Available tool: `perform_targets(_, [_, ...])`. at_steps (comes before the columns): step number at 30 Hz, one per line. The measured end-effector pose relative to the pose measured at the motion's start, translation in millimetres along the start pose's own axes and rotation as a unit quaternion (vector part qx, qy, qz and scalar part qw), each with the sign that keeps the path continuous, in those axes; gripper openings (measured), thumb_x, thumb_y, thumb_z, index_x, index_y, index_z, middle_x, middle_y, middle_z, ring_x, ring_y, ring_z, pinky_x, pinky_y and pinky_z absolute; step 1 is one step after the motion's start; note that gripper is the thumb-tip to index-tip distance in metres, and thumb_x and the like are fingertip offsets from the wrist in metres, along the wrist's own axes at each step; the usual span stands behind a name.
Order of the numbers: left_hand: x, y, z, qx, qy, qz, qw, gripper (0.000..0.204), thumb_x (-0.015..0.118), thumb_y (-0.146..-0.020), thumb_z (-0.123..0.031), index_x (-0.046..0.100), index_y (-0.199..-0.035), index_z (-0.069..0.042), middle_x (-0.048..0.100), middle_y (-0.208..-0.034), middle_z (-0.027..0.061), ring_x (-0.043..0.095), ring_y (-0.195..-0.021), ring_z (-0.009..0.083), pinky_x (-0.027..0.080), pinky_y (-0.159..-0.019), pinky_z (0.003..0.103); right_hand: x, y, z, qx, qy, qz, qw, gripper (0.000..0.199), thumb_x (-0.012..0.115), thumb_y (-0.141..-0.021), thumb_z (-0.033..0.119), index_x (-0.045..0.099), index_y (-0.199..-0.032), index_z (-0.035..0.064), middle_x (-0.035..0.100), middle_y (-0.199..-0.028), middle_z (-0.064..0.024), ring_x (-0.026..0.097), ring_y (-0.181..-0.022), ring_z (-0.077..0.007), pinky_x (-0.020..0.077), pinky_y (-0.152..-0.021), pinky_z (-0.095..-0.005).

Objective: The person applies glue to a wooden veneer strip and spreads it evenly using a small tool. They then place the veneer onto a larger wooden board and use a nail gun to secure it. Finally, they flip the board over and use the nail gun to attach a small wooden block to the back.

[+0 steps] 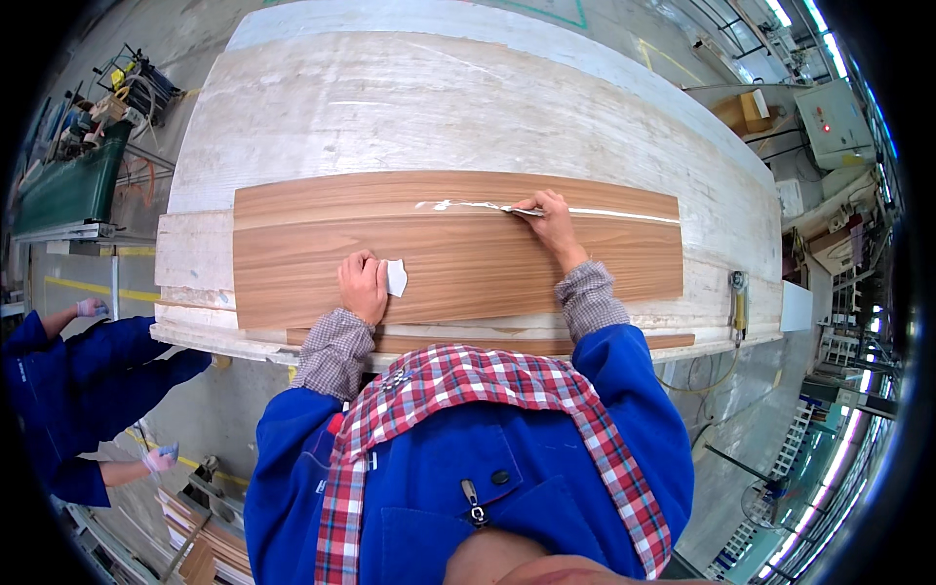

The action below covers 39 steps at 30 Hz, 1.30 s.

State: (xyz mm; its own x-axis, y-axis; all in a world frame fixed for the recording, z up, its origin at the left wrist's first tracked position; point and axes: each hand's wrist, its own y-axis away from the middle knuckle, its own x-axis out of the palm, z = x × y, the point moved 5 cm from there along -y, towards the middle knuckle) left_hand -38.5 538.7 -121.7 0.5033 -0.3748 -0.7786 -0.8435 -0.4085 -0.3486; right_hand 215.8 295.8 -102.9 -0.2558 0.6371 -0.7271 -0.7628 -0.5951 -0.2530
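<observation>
Veneer (458,258) lies flat on the pale bench (468,107), long side running from 9 o'clock to 3 o'clock, directly ahead of your chest and near the bench's front edge. A white tape line (624,213) runs along the seam in its upper part, from your right hand out toward 3 o'clock; to the 9 o'clock side of that hand the line breaks into a glossy, uneven patch (453,205). Your right hand (551,219) sits on that seam at about 1 o'clock, fingers pressed together and pinching a thin light strip or tool end; which of the two cannot be told. Judged from its position, the hand rides the seam so that the line stays straight on the joint. Your left hand (363,286) rests at 11 o'clock on the lower veneer, fingers curled shut around a small white piece (396,277) that sticks out on the 3 o'clock side. Its weight on the sheet likely keeps the veneer from sliding. A yellow hand tool (739,300) lies on the bench at 3 o'clock, well apart from both hands. A co-worker's blue sleeve (88,375) shows at 8 o'clock.
</observation>
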Motion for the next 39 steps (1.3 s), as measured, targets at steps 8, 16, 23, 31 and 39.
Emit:
perform_targets(8, [-0.1, -1.2, -1.3, 0.003, -0.008, -0.007, 1.0, 0.013, 0.055, -0.085, -0.015, 0.056, -0.078, -0.004, 0.054, -0.09, 0.01, 0.049, -0.084, 0.0286, 0.037, -0.073, 0.04, 28.7, -21.1, 18.0, -0.025, 0.01, 0.03, 0.999, 0.014, 0.075, -0.068, 0.015, 0.062, -0.07, 0.0099, 0.056, -0.07, -0.0048, 0.048, -0.071, -0.0238, 0.039, -0.069, -0.0349])
perform_targets(16, [-1.5, -1.7, -2.3, -0.01, 0.008, -0.007, 1.0, 0.014, 0.056, -0.085, -0.016, 0.056, -0.078, -0.004, 0.053, -0.089, 0.01, 0.049, -0.084, 0.029, 0.037, -0.072, 0.04, 50.8, -21.9, 40.5, -0.092, 0.025, -0.04, 0.995, 0.014, 0.074, -0.066, 0.014, 0.06, -0.066, 0.0118, 0.054, -0.064, -0.0033, 0.05, -0.068, -0.023, 0.0366, -0.066, -0.0348])
perform_targets(23, [0.0, -0.2, -1.1, -0.012, 0.007, -0.007, 1.0, 0.014, 0.057, -0.084, -0.017, 0.056, -0.078, -0.004, 0.053, -0.09, 0.0099, 0.049, -0.084, 0.0291, 0.038, -0.072, 0.04, 72.6, -24.1, 84.1, -0.066, 0.007, -0.07, 0.995, 0.012, 0.072, -0.067, 0.012, 0.061, -0.065, 0.0124, 0.055, -0.064, -0.0035, 0.05, -0.067, -0.0227, 0.0359, -0.066, -0.0353])
perform_targets(31, [1.7, -3.0, -4.3, 0.012, 0.01, -0.039, 0.999, 0.013, 0.059, -0.082, -0.016, 0.056, -0.077, -0.004, 0.053, -0.09, 0.0087, 0.049, -0.083, 0.0277, 0.037, -0.072, 0.04, 106.9, -36.4, 118.1, -0.114, 0.0, -0.087, 0.99, 0.01, 0.069, -0.064, 0.011, 0.058, -0.063, 0.0125, 0.056, -0.062, -0.004, 0.053, -0.068, -0.0226, 0.0351, -0.066, -0.0362])
perform_targets(39, [5.7, 6.8, 2.6, -0.013, -0.041, -0.047, 0.998, 0.008, 0.056, -0.076, -0.011, 0.058, -0.077, -0.003, 0.058, -0.09, 0.0153, 0.054, -0.085, 0.0309, 0.041, -0.074, 0.043, 145.8, -44.9, 161.5, -0.108, -0.057, -0.051, 0.991, 0.006, 0.063, -0.066, 0.005, 0.06, -0.067, 0.01, 0.059, -0.067, -0.0081, 0.055, -0.075, -0.0263, 0.0387, -0.073, -0.04])
